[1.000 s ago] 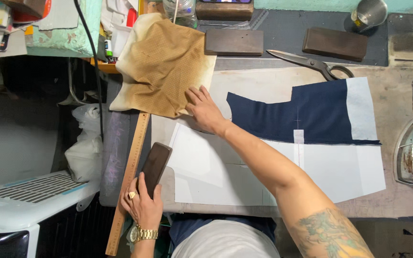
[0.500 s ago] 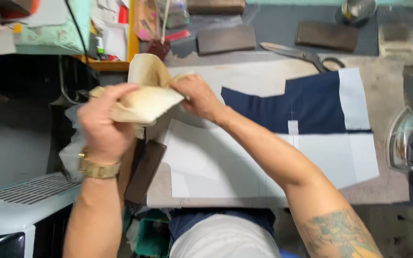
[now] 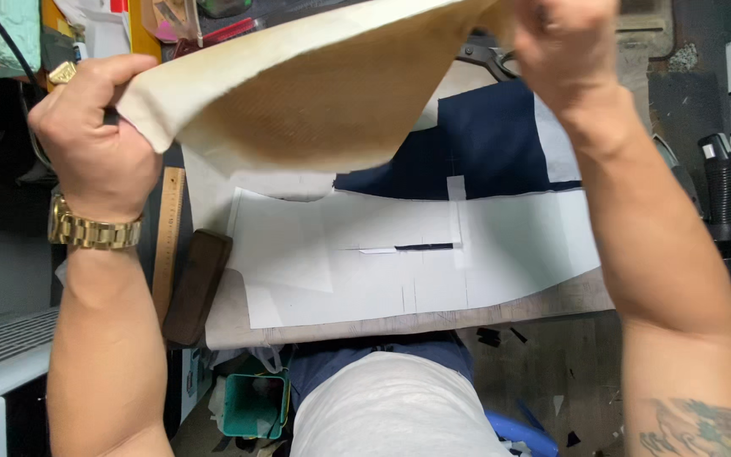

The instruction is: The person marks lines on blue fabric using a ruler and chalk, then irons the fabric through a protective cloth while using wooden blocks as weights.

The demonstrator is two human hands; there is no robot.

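Holding a tan, scorch-stained pressing cloth up in the air above the worktop, stretched between the two hands: left hand with its grip closed tight on the cloth's left corner, right hand with its grip pinched shut on the right edge near the top of the view. Lying below it, flat on the worktop: a navy blue fabric piece touching a white interfacing panel, with a wooden ruler and a dark brown wooden block just beside the panel's left edge.
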